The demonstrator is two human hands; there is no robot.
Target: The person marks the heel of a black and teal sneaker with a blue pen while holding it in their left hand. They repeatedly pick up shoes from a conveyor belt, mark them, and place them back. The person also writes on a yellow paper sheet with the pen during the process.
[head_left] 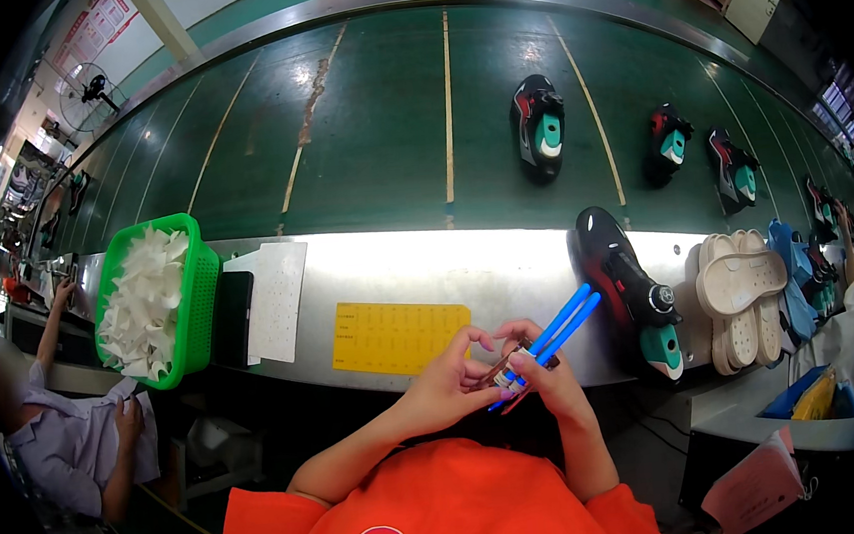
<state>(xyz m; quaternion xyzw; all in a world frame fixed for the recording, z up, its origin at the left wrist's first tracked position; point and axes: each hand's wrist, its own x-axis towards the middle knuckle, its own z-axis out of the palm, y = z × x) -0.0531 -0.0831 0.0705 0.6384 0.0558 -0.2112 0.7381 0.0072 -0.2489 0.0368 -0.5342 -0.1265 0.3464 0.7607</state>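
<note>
I am holding two blue-handled brushes (557,329) in my right hand (546,378) while my left hand (451,381) is pinching their heads, just beside the black shoe (621,282) on the metal ledge (396,259).

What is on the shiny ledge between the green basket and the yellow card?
Between the green basket and the yellow card, the head view shows a black flat slab and a white sheet lying partly over it.

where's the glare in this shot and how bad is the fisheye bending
Head view: strong glare whitens the long metal ledge above the yellow chart sheet, with softer sheen on the dark green conveyor belt; the belt's yellow lines and the ledge bow toward the rim, corners go black; the two blue-handled brushes in both hands stay sharp.
</note>
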